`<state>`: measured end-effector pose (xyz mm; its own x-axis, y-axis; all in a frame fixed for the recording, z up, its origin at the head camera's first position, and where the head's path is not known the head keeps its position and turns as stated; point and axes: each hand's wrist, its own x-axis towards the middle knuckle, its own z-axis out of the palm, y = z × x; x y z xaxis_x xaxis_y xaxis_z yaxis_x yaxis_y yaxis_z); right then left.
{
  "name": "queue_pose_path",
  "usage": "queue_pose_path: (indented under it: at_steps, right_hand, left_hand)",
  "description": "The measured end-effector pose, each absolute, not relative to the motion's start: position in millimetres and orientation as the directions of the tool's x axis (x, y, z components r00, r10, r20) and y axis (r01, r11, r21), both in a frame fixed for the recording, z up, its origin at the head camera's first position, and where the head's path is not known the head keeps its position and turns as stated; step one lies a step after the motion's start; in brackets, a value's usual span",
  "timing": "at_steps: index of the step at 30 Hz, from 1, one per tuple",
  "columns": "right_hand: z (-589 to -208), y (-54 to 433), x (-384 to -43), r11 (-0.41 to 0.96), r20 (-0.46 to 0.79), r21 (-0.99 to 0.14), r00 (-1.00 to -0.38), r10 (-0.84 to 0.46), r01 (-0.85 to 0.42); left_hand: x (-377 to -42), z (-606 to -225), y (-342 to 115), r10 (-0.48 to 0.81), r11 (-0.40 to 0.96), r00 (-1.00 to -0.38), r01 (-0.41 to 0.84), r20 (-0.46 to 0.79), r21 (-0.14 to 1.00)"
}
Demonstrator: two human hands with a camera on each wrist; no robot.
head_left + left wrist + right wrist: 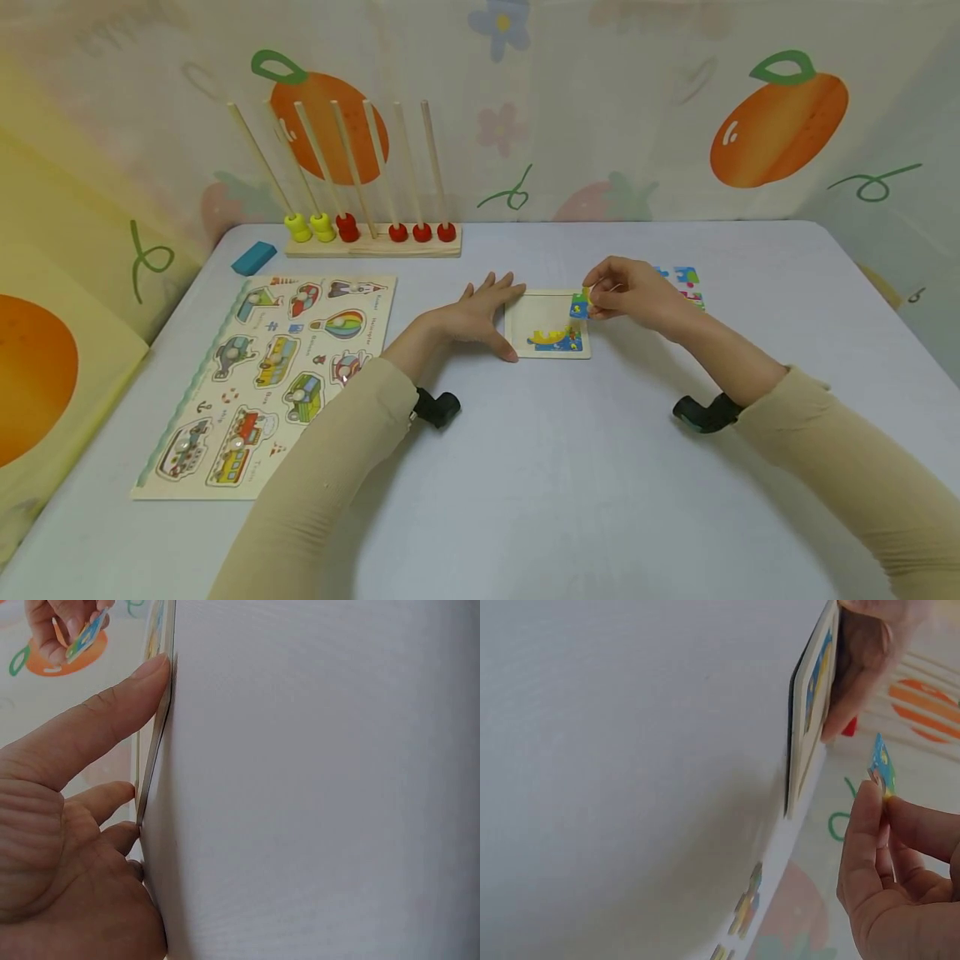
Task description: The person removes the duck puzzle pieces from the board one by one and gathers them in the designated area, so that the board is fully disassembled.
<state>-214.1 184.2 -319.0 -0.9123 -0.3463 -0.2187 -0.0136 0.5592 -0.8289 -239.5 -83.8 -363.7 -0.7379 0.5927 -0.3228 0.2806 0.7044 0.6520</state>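
A small square wooden puzzle frame (536, 312) lies flat on the table, with joined blue and yellow pieces (556, 337) along its lower right. My left hand (477, 315) rests at the frame's left side, thumb and fingers spread; in the left wrist view its thumb (127, 697) touches the frame's edge. Between thumb and fingertips my right hand (637, 293) pinches a blue and green jigsaw piece (580, 305) over the frame's right side. The right wrist view shows that piece (883, 765) held up off the table, apart from the frame (810, 720).
Several loose jigsaw pieces (686, 275) lie behind the right hand. On the left is a large vehicle peg board (300, 375). Behind it stand a wooden bead rack (375, 243) with tall rods and a blue block (254, 258). A printed cloth backs the table.
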Motion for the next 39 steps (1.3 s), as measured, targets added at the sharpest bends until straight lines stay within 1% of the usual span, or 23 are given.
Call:
queue_pose_path:
  at_steps: [11,18,24,32,39]
  right_hand:
    - [-320.3,211.5,-212.1,0.560,-0.204,-0.828,-0.921,-0.332,-0.018]
    - [-321.6,224.3,-213.5,0.593,-0.213,-0.805,-0.923,-0.321,-0.020]
    - [-325.1,233.3,-216.2,0.617,-0.251,-0.787,-0.915,-0.315,0.004]
    - [-327.9,242.6,-218.3,0.601,-0.295,-0.798,-0.896,-0.332,0.040]
    - [-331.4,244.2,-219.7,0.612,-0.341,-0.787,-0.880,-0.330,0.076]
  left_hand:
    - [-238.2,-362.4,-83.7,0.591,0.702,-0.738,0.272,-0.326,0.658]
    - [-239.0,-363.0,-83.4,0.588,0.708,-0.741,0.276,-0.324,0.650]
    - [-239.4,-363.5,-82.8,0.588,0.707,-0.741,0.276,-0.324,0.651]
    - [-239.4,-363.9,-82.3,0.585,0.710,-0.743,0.273,-0.327,0.649]
    - [-238.9,-363.2,-82.1,0.582,0.714,-0.744,0.273,-0.329,0.645]
